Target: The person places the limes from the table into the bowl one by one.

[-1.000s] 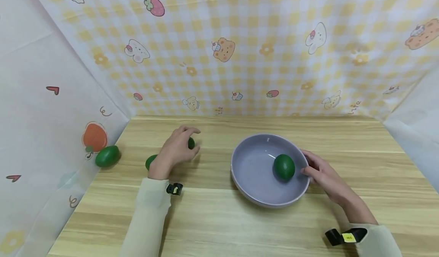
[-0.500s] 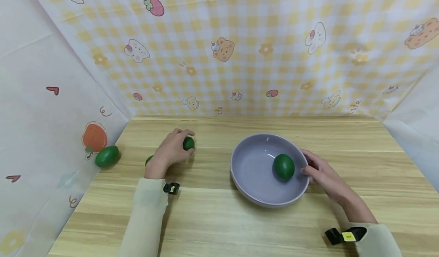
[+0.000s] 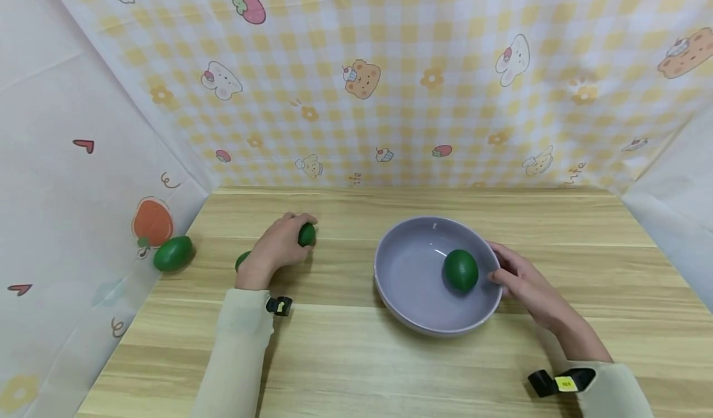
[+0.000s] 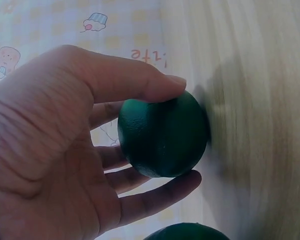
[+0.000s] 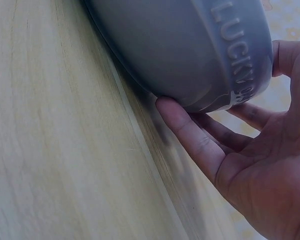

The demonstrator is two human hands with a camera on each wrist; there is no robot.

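Observation:
My left hand (image 3: pixel 278 243) grips a green lime (image 4: pixel 162 137), its thumb on one side and its fingers curled round the other. In the left wrist view the lime sits right at the wooden tabletop. My right hand (image 3: pixel 518 277) holds the side of a grey-purple bowl (image 3: pixel 409 294), thumb at the rim and fingers underneath along the outer wall. Raised letters show on the bowl's side in the right wrist view. Inside the bowl lies another lime (image 3: pixel 461 270). Partly hidden behind my left wrist is one more lime (image 3: pixel 242 261).
A further lime (image 3: pixel 174 254) lies at the table's left edge, against the white side sheet (image 3: pixel 83 220). A yellow checked cloth (image 3: pixel 412 114) hangs along the back of the wooden table (image 3: pixel 345 356).
My left hand has moved slightly left and its fingers have drawn in round the lime. The right hand and the bowl have stayed in place.

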